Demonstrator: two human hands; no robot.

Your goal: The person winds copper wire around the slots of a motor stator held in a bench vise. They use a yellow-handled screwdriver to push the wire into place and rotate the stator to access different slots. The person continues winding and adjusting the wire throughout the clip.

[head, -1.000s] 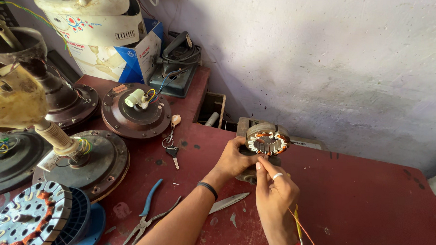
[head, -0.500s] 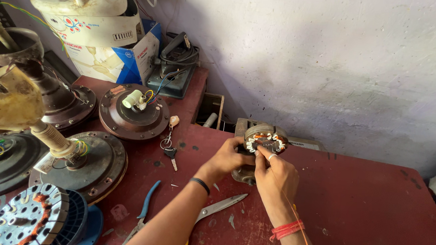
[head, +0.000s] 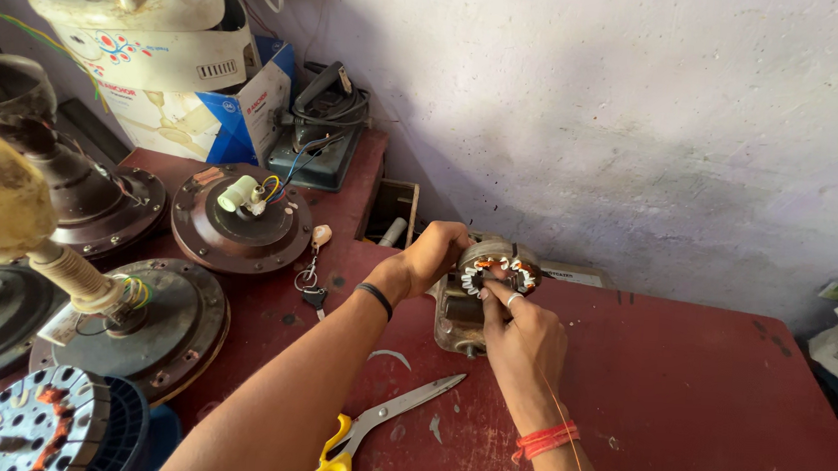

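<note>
The left hand (head: pixel 440 251) is gripping the far-left side of a small motor stator (head: pixel 499 268), fingers wrapped over its metal housing, steadying it on the red table (head: pixel 697 393). The right hand (head: pixel 526 335) is pressing its fingertips (head: pixel 491 289) into the near edge of the copper windings, pinching nothing visibly. Judged from this, the winding is being seated; continuing calls for firm bracing. Yellow-handled scissors (head: pixel 382 429) are lying near, below the wrists.
</note>
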